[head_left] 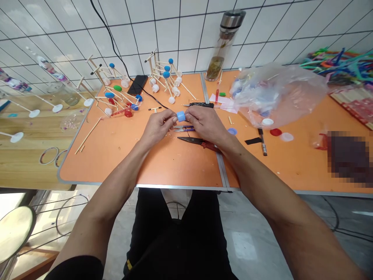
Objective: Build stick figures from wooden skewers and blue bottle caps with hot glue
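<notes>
Both of my hands meet over the middle of the orange table (122, 155) and pinch a small blue bottle cap (181, 116) between them. My left hand (159, 125) grips the cap from the left with its fingers curled. From the right, my right hand (205, 122) closes on the same cap. Just under my hands lie small purple-handled snips (183, 128) and red-handled pruning shears (201, 142). A black-handled tool (199, 104) lies just beyond my right hand.
Stick-and-cap models (116, 95) (167, 79) stand at the back left, beside a black phone (137, 84) with a cable. A glass bottle (224, 44) stands by the wall. A clear plastic bag (276, 95) of caps, loose caps (275, 132) and a knife (262, 142) lie right.
</notes>
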Demonstrator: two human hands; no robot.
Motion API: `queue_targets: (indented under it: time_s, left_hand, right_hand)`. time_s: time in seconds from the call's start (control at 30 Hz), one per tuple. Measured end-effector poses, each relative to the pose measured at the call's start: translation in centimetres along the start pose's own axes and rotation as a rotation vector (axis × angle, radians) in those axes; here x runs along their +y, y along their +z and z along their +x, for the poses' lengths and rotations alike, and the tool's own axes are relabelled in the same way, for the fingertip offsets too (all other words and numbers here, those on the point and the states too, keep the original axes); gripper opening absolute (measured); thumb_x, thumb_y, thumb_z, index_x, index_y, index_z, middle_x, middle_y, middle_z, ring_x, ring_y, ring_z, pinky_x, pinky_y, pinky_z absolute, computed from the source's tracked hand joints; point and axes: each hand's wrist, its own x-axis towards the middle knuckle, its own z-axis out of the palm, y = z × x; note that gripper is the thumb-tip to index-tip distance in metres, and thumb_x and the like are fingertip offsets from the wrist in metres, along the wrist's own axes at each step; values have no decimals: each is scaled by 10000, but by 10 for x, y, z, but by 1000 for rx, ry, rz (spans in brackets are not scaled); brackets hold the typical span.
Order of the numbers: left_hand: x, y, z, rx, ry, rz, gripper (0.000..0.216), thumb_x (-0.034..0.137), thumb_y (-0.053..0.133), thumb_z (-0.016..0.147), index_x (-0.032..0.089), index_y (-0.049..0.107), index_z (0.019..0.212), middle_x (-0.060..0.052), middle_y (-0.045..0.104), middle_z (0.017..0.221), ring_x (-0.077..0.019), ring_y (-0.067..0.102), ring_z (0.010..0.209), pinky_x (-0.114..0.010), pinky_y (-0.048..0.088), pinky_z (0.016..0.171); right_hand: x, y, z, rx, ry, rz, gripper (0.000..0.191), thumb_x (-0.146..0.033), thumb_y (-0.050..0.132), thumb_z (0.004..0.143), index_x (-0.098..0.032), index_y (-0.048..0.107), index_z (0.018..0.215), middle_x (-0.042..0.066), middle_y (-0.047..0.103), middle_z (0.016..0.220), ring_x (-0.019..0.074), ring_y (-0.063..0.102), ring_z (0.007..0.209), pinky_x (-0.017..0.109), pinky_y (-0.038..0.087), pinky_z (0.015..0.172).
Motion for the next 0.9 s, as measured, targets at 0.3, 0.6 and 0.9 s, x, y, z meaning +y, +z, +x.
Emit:
queue_targets:
  time_s: [0.3, 0.6, 0.9]
  left_hand:
    - [-2, 2, -1, 48, 81, 150, 330, 500, 638, 1089, 238, 687, 894, -3, 677, 721, -190, 621, 679, -328, 443, 680]
    - [-2, 2, 0, 85, 143, 299, 254, 415, 627, 1076, 246, 683, 896, -29, 685, 784, -218, 624, 745, -361, 431, 734]
    - [-2, 8, 4, 167, -158, -271, 307, 504, 822, 970, 214, 722, 969, -1, 715, 815, -126, 641, 642, -252, 541, 598]
  right_hand:
    - [2, 2, 0, -16, -1, -57, 361, -472, 440, 1179, -280, 548, 892, 88, 686, 922, 304, 641, 907, 446, 477, 856]
    - [7, 9, -1, 25, -36, -39, 355, -446, 465, 1181, -273, 588, 896, 84, 709, 924, 284, 638, 893, 428, 498, 835]
    - [7, 13, -3, 166, -86, -94, 273, -317, 533, 1144, -241, 739, 982, 103, 777, 977, 294, 713, 967, 426, 532, 877]
